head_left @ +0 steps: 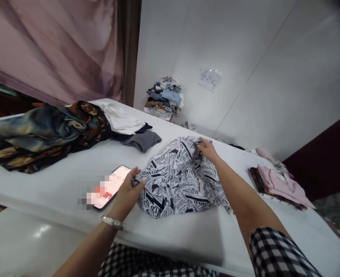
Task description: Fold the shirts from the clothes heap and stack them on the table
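My left hand [129,188] pinches the left edge of a crumpled white cloth garment with black newspaper-style print [175,184], which lies rumpled at the centre of the frame on the long white counter [51,188]. The thumb points right across the fabric while the fingers curl at the edge; my forearm slants up from the bottom left, a silvery band [112,222] around the wrist. My right hand [208,150] reaches farther away, its fingers closed on the garment's upper right edge, bent toward the left. That arm runs long and nearly straight from the lower right corner, where a black-and-white checked sleeve [279,250] covers it near the elbow. My hands are well apart, with the printed cloth between them. Just left of my left hand lies a dark-edged phone with a lit screen [116,184]. Dark patterned fabric [57,127] lies heaped at the left of the frame, and pink folded clothing [282,184] at the right.
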`<state>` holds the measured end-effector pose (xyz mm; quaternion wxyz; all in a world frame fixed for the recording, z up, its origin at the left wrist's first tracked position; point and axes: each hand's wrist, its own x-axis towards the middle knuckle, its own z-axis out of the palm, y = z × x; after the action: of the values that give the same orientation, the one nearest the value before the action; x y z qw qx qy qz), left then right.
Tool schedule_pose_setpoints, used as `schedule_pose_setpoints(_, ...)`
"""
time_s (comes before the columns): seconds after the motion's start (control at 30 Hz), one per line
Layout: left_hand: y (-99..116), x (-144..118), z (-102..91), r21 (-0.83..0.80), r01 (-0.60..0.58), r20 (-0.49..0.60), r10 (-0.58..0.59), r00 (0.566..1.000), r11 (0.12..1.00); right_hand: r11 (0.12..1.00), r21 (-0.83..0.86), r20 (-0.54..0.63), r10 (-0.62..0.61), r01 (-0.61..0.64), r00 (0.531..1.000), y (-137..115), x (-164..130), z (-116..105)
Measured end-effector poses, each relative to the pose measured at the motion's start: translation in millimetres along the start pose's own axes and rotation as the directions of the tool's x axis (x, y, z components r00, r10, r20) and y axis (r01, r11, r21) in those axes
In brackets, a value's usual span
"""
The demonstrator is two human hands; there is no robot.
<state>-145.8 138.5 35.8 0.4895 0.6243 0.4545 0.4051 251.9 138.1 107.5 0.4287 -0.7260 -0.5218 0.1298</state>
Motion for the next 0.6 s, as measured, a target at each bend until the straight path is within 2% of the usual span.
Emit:
schedule_pose_setpoints(0.1, -4, -5, 4.7, 0.168, -0.06, 0.016, 0.058, 0.998, 0.984, 0.971, -0.203, -0.076, 0.113, -0.126, 0.991, 28, -21, -21)
schedule_pose_setpoints(0.17, -6, -12, 5.1, 0.31, -0.167, 0.007, 0.174, 0.985, 0.936, 0.926, -0.335, -0.104, 0.146, -0.173, 0.984, 46, -41, -34)
schedule_pose_setpoints(0.27, -7, -22, 4.9, 0.506, -0.362, 0.038, 0.4, 0.916, 0.783, 0.873, -0.433, -0.119, 0.191, -0.224, 0.974, 70, -77, -55)
schedule_pose_setpoints(0.33, -7, -29, 7.2, 0.603, -0.47, 0.125, 0.506, 0.854, 0.644, 0.838, -0.483, -0.125, 0.222, -0.254, 0.967, 84, -104, -69)
schedule_pose_setpoints(0.43, -6, -39, 17.5, 0.613, -0.642, 0.361, 0.559, 0.747, 0.461, 0.797, -0.533, -0.116, 0.265, -0.285, 0.957, 99, -139, -91)
schedule_pose_setpoints(0.53, -5, -46, 34.9, 0.535, -0.753, 0.55, 0.519, 0.654, 0.382, 0.759, -0.572, -0.138, 0.284, -0.311, 0.949, 111, -168, -110)
schedule_pose_setpoints(0.6, -6, -46, 46.8, 0.507, -0.771, 0.595, 0.492, 0.636, 0.385, 0.741, -0.594, -0.157, 0.275, -0.313, 0.949, 115, -183, -119)
